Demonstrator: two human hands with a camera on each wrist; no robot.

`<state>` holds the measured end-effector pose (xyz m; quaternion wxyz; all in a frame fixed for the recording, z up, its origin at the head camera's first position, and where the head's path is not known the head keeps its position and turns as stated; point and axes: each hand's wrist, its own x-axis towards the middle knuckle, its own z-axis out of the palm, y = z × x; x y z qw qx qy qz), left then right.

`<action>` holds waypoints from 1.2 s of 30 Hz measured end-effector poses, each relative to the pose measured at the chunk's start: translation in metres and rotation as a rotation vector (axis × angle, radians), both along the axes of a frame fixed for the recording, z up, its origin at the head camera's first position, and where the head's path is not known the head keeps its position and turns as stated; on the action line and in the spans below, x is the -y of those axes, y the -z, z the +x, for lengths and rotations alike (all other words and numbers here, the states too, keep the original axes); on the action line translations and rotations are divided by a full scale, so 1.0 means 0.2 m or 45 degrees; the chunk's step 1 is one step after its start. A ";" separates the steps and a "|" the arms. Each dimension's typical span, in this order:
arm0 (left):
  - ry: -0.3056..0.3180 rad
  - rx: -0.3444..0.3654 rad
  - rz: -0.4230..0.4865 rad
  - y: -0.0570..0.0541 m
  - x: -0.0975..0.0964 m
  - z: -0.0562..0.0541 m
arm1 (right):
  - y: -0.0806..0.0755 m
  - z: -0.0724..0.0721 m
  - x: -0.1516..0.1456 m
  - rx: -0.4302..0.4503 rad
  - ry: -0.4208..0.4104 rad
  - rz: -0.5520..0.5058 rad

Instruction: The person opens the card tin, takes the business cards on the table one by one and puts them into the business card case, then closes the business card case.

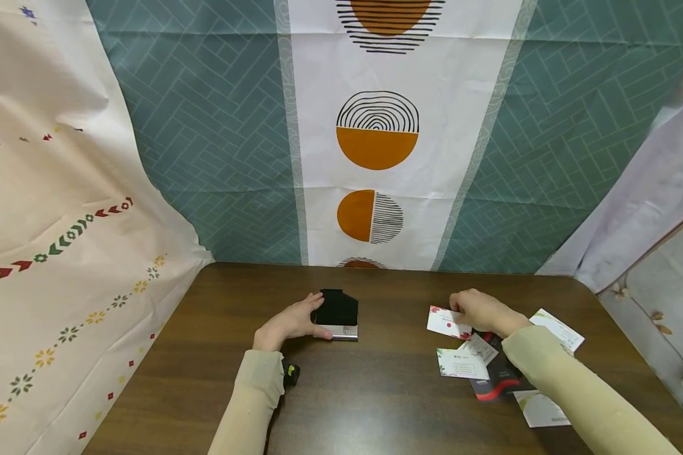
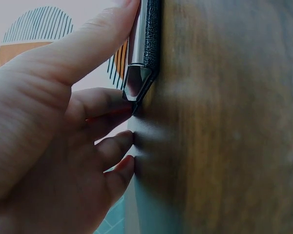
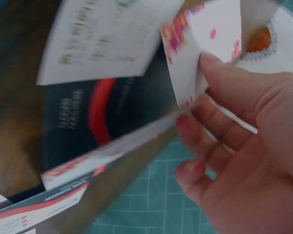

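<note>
A flat black and silver card case (image 1: 337, 308) lies on the table to the left of its middle. My left hand (image 1: 287, 323) grips it from the left side, the thumb along its front edge. In the left wrist view the thumb and forefinger meet the end of the case (image 2: 151, 41), while other fingertips touch the table. On the right, my right hand (image 1: 480, 311) pinches a white business card (image 1: 443, 321) with red floral corners. The right wrist view has the thumb pressing on this card (image 3: 212, 36), which looks bent or doubled there.
Below the right forearm lie loose cards: a white one with green leaves (image 1: 463, 365), a dark one with a red stripe (image 1: 495, 385), and white ones (image 1: 560, 330) further right. A small black object (image 1: 291, 374) sits by the left wrist. A patterned curtain (image 1: 375, 158) hangs behind the table.
</note>
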<state>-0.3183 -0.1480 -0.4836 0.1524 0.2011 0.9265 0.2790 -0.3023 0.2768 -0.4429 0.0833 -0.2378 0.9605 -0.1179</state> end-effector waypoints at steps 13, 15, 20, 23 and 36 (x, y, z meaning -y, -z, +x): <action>0.002 0.010 0.010 0.00 -0.01 0.01 | -0.13 -0.07 0.05 0.131 -0.138 -0.208; 0.003 0.006 0.005 0.00 -0.01 0.01 | -0.15 -0.09 0.09 0.146 -0.126 -0.214; -0.005 0.009 0.000 -0.01 0.00 0.00 | -0.18 -0.14 0.22 0.120 -0.135 -0.193; -0.007 0.010 0.004 -0.01 0.00 0.01 | -0.18 -0.17 0.32 0.075 -0.178 -0.169; -0.019 0.008 -0.003 -0.01 -0.01 0.00 | -0.16 -0.25 0.73 0.078 -0.211 -0.191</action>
